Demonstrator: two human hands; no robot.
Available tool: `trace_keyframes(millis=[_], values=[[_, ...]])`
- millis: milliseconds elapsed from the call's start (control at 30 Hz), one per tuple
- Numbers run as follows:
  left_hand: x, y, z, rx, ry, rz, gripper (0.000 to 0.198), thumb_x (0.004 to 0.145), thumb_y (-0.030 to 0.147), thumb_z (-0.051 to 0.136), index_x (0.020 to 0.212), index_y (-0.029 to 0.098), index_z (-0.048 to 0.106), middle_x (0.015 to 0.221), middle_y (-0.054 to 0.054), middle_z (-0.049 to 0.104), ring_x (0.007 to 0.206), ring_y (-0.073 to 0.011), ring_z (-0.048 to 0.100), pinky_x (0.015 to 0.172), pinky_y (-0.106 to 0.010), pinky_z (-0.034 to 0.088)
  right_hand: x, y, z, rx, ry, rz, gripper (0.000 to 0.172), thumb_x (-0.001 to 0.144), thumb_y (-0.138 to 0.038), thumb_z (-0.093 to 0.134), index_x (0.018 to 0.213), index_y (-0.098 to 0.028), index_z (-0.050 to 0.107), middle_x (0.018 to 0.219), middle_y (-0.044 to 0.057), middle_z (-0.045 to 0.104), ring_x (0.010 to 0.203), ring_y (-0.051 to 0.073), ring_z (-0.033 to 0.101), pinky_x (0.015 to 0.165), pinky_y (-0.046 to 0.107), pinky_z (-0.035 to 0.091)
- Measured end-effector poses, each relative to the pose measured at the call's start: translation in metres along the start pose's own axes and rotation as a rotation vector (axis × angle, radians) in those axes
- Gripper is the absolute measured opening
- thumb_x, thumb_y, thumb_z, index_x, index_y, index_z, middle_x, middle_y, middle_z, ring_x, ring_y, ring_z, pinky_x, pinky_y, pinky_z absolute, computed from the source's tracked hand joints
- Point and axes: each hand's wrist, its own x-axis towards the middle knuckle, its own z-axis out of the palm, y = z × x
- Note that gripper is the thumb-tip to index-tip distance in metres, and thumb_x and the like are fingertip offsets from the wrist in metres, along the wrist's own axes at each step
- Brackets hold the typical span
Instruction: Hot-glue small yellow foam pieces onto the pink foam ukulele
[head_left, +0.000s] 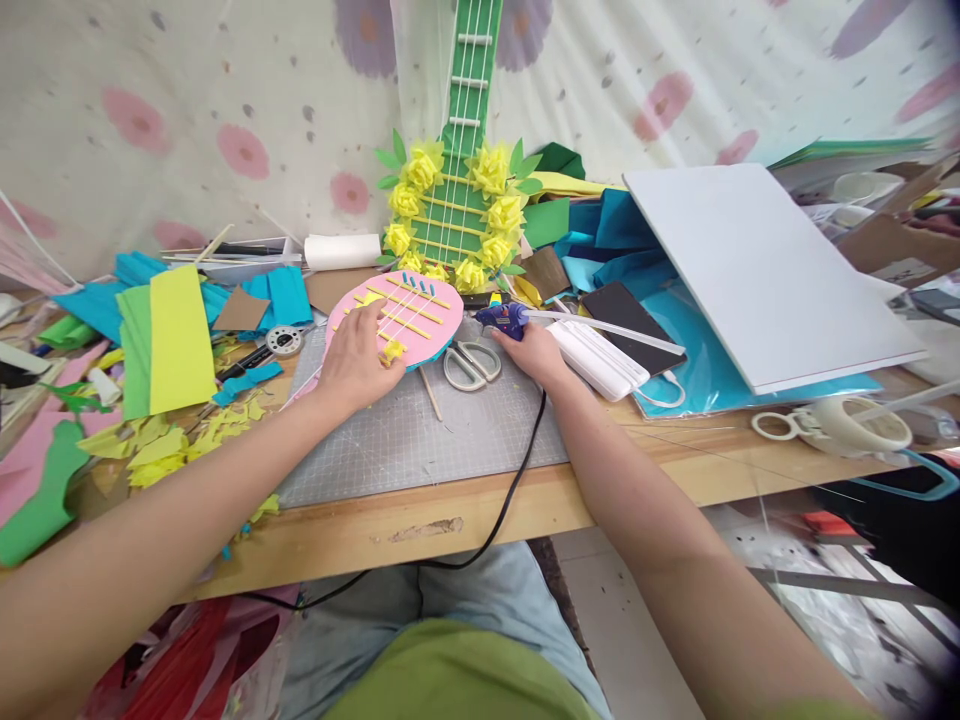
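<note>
Pink and smooth, the rounded stringed panel (429,310) sits at the far side of the gridded mat (409,450), under your left hand (360,352) (whether its fingertips pinch a ruffled yellow flower (370,298), I cannot tell). Just right, your right hand (531,350) grasps the blue plastic glue gun (505,319), its long axis running left to right, nozzle toward the panel, translucent stick (607,331) trailing right.

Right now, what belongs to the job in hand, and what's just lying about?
Seemingly in use:
pink stringed craft piece under left hand
blue glue gun in right hand
cutting mat

Seemingly lying about:
white board
white roll
yellow sheet
</note>
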Motion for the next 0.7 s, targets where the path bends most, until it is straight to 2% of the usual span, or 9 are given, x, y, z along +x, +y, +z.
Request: trace_keyframes(millis=[100,233,300,467,567,700], values=[[-0.007,-0.005,-0.013,-0.049,0.052,0.113,0.067,0.068,0.014,0.053,0.131,0.019,0.031,0.109,-0.010,0.057,0.099,-0.0248,0.060,0.094,-0.046,0.045,0.000,0.000,0.000,0.003,-0.001,0.004,0.053,0.083,-0.057,0.049,0.105,-0.012,0.064,0.105,0.018,0.068,0.100,0.030,0.063,0.081,0.036,0.048],[-0.014,-0.017,-0.020,-0.070,-0.059,0.428,0.065,0.066,0.009,0.047,0.128,0.019,0.035,0.104,-0.009,0.060,0.109,-0.0259,0.057,0.092,-0.044,0.048,0.000,-0.001,0.000,0.010,0.000,0.009,0.051,0.083,-0.056,0.050,0.105,-0.012,0.064,0.104,0.017,0.068,0.100,0.029,0.063,0.080,0.035,0.047],[-0.016,-0.021,-0.019,-0.021,-0.107,0.512,0.063,0.066,0.008,0.046,0.127,0.019,0.036,0.110,-0.011,0.059,0.112,-0.0262,0.056,0.090,-0.044,0.049,0.000,-0.001,0.000,0.014,0.003,0.010,0.051,0.083,-0.056,0.050,0.105,-0.012,0.064,0.104,0.017,0.068,0.100,0.029,0.063,0.080,0.034,0.047],[-0.018,-0.021,-0.014,0.088,-0.130,0.510,0.060,0.069,0.008,0.046,0.127,0.019,0.035,0.119,-0.014,0.054,0.114,-0.0272,0.055,0.089,-0.045,0.049,0.000,0.001,0.000,0.010,0.003,0.006,0.052,0.084,-0.057,0.050,0.106,-0.012,0.063,0.105,0.017,0.068,0.101,0.029,0.063,0.081,0.034,0.047],[-0.016,-0.019,-0.013,0.101,-0.137,0.504,0.061,0.069,0.008,0.047,0.128,0.020,0.035,0.117,-0.014,0.054,0.112,-0.0277,0.055,0.090,-0.046,0.048,0.000,0.001,0.000,0.005,0.001,0.004,0.052,0.084,-0.056,0.050,0.106,-0.011,0.063,0.105,0.018,0.068,0.101,0.029,0.063,0.081,0.034,0.047],[-0.015,-0.016,-0.012,0.110,-0.137,0.564,0.062,0.068,0.007,0.048,0.128,0.020,0.037,0.113,-0.012,0.056,0.111,-0.0273,0.055,0.095,-0.047,0.046,-0.001,0.000,0.000,0.017,0.004,0.005,0.051,0.084,-0.055,0.051,0.106,-0.011,0.063,0.105,0.018,0.068,0.101,0.029,0.063,0.081,0.034,0.047]])
